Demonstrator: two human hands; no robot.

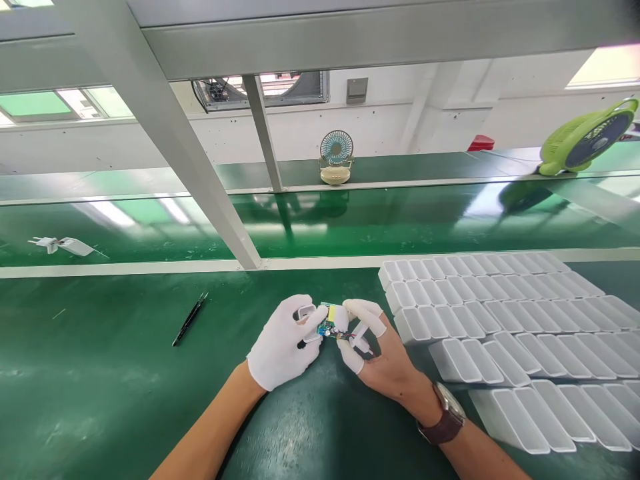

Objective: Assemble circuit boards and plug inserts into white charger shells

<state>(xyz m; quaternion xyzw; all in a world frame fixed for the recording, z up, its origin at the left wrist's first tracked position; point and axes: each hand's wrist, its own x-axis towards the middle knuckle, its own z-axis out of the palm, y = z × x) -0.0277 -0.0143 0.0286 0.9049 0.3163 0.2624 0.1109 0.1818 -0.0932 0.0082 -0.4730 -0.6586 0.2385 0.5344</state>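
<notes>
A small circuit board (pixel 327 327) with green, blue and yellow parts is held between both hands above the green table. My left hand (pixel 286 343), in a white glove, is closed around the board's left end and a white plastic casing (pixel 306 311) that its fingers partly cover. White finger covers are on the fingertips of my right hand (pixel 377 340), which pinches the board's right end. Beside those fingers, a white plastic piece (pixel 359 333) with thin wires shows at that end. Fingers hide the exact contact there.
Rows of white open plastic cases (pixel 480 313) stand at the right, close to my right forearm. Black tweezers (pixel 190 320) lie at the left. A slanting metal post (pixel 185 147) rises behind them. Farther back are a white adapter (pixel 75 247), a small fan (pixel 336 157) and a green fan (pixel 585 137).
</notes>
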